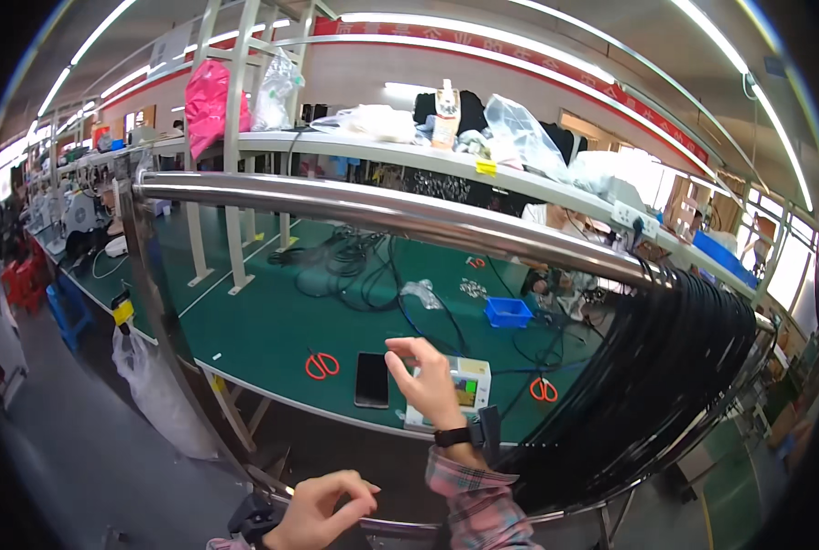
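Observation:
My right hand [425,380] is raised over the near edge of the green table, its fingers loosely bent and the thumb apart from them. Nothing shows between them. Behind it is a small white device [470,389] with a lit green screen, partly hidden by the hand. A dark phone [371,379] lies on the table just to its left. Low in front of me, my left hand [322,509] has its fingers curled toward the thumb, a gap showing between, with nothing visible in it. A thick hank of black cables [648,376] hangs from the metal rail to the right.
A shiny metal rail [391,209] crosses in front of me at the table. On the green table [235,321] lie orange-handled scissors [321,366], a second pair [543,390], a blue bin [508,313] and loose black cables [345,261]. A white bag [157,394] hangs at the left.

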`<move>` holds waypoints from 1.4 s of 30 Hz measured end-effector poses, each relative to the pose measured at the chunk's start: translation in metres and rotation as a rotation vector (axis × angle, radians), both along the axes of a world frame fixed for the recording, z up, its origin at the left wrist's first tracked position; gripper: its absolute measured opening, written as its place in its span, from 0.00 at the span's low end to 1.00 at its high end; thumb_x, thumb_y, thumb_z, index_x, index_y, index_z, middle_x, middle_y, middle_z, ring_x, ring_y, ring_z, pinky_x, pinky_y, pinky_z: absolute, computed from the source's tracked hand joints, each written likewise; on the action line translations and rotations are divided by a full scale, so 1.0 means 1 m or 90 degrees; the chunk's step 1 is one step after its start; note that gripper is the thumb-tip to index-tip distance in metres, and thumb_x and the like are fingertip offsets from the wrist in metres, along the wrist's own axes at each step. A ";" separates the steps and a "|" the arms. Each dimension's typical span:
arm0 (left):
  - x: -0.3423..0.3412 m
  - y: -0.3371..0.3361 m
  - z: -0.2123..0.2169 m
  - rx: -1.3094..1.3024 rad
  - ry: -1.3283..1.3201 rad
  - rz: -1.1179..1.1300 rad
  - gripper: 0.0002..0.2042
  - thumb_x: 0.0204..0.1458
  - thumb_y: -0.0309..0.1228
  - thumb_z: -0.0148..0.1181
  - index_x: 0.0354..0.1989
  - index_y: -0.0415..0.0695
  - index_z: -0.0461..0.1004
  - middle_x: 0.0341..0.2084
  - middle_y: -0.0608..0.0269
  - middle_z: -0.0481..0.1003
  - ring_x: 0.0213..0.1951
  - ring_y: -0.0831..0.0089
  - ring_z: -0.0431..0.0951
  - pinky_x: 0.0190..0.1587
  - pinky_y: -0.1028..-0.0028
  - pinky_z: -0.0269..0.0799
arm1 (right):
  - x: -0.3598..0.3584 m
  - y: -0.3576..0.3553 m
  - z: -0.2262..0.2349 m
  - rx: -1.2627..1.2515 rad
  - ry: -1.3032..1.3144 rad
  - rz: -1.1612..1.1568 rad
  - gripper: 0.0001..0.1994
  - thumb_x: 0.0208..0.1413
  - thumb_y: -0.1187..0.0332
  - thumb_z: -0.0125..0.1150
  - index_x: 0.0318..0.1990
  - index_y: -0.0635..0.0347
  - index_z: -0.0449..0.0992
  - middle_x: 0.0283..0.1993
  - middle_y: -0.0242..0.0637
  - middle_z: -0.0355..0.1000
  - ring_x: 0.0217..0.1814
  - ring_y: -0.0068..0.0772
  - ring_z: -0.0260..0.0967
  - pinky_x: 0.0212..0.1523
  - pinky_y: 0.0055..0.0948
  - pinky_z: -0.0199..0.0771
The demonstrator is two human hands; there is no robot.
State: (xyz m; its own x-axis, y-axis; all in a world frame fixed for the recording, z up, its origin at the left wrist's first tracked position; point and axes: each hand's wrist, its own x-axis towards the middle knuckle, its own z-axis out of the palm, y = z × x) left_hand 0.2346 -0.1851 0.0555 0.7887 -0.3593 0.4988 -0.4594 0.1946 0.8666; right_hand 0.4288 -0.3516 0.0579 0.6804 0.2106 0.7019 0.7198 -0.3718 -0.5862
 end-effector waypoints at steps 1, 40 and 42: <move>0.009 0.005 -0.012 0.126 0.232 0.085 0.18 0.60 0.34 0.49 0.49 0.30 0.69 0.46 0.45 0.73 0.50 0.60 0.73 0.54 0.63 0.67 | 0.013 0.007 -0.007 0.109 0.099 0.067 0.13 0.51 0.66 0.62 0.42 0.64 0.75 0.37 0.41 0.75 0.40 0.35 0.74 0.40 0.30 0.74; 0.071 0.150 -0.037 0.027 0.650 0.280 0.12 0.55 0.39 0.58 0.27 0.43 0.71 0.19 0.70 0.70 0.22 0.79 0.68 0.24 0.77 0.63 | 0.380 -0.076 0.279 -0.356 -0.179 -0.670 0.26 0.38 0.66 0.65 0.51 0.48 0.72 0.43 0.42 0.72 0.50 0.42 0.64 0.56 0.44 0.59; 0.068 0.150 -0.049 0.032 0.664 0.296 0.12 0.55 0.38 0.57 0.26 0.43 0.70 0.18 0.71 0.69 0.21 0.80 0.67 0.23 0.78 0.62 | 0.383 -0.078 0.282 -0.263 -0.238 -0.643 0.24 0.37 0.66 0.67 0.48 0.50 0.72 0.41 0.43 0.72 0.48 0.42 0.65 0.55 0.41 0.60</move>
State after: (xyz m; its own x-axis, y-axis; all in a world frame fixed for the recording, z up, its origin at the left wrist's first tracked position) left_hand 0.3027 -0.0347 0.0068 0.8722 0.0746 -0.4833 0.4695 0.1487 0.8703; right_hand 0.8120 -0.4300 0.3402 0.4337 -0.0502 0.8996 0.0878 -0.9913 -0.0977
